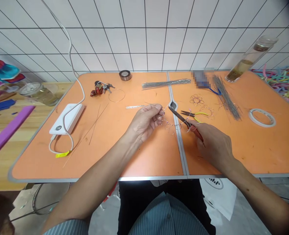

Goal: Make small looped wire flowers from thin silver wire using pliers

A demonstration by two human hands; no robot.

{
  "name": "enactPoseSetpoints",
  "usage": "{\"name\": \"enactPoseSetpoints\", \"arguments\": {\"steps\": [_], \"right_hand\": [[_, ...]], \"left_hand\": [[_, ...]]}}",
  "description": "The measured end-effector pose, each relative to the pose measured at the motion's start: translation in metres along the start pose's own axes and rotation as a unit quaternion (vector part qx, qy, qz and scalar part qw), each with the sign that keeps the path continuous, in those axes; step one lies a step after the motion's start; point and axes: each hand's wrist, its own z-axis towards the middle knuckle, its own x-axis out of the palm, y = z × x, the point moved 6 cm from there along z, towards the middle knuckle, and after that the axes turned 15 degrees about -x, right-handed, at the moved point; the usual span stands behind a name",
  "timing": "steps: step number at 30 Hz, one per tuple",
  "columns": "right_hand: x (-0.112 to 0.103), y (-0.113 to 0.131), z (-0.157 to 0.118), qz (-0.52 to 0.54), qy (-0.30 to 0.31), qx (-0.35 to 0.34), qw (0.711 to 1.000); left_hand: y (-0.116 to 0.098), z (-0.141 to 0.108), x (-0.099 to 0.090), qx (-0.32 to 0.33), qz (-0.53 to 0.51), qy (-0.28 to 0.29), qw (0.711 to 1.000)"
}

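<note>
My left hand point(146, 120) is closed, with fingers and thumb pinching a thin bent wire point(170, 126) shaped into small loops. Wrapped around the reddish handles of long-nosed pliers point(180, 118) is my right hand point(214, 143). The dark jaws point up and left, close to the wire's upper end; whether they grip it I cannot tell. Part of the looped wire hangs by the pliers. Just beyond my right hand lie smaller pliers with yellow handles point(201, 113) and a flower-shaped wire piece point(196, 99). A short silvery bundle point(134, 107) lies beyond my left hand.
Wire bundles point(166, 84) lie at the back of the orange table point(125, 147), another point(226, 98) at right. A white tape roll point(262, 117), dark tape roll point(125, 75), keys point(106, 87), white power bank point(67, 119) with cable and tilted glass bottle point(247, 62) surround them.
</note>
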Motion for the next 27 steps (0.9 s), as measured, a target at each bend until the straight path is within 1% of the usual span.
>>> {"name": "enactPoseSetpoints", "arguments": {"steps": [6, 9, 13, 18, 23, 27], "right_hand": [[0.002, 0.004, 0.001, -0.068, -0.044, -0.060, 0.995], [0.001, 0.005, 0.001, -0.094, -0.062, -0.082, 0.990], [-0.001, 0.006, 0.001, -0.115, -0.068, -0.094, 0.987], [-0.006, 0.010, 0.001, -0.153, -0.104, -0.126, 0.975], [-0.010, 0.009, 0.000, -0.181, -0.119, -0.143, 0.966], [-0.011, 0.008, -0.001, -0.192, -0.124, -0.142, 0.963]], "left_hand": [[0.000, -0.002, 0.003, -0.019, -0.011, 0.002, 1.000], [0.001, -0.003, 0.003, -0.021, -0.008, -0.007, 1.000], [-0.001, -0.004, 0.003, 0.011, 0.011, -0.013, 1.000], [-0.004, -0.006, 0.004, 0.061, 0.050, -0.008, 0.997], [-0.005, -0.006, 0.003, 0.075, 0.063, -0.001, 0.995], [-0.004, -0.007, 0.004, 0.076, 0.069, 0.002, 0.995]]}}
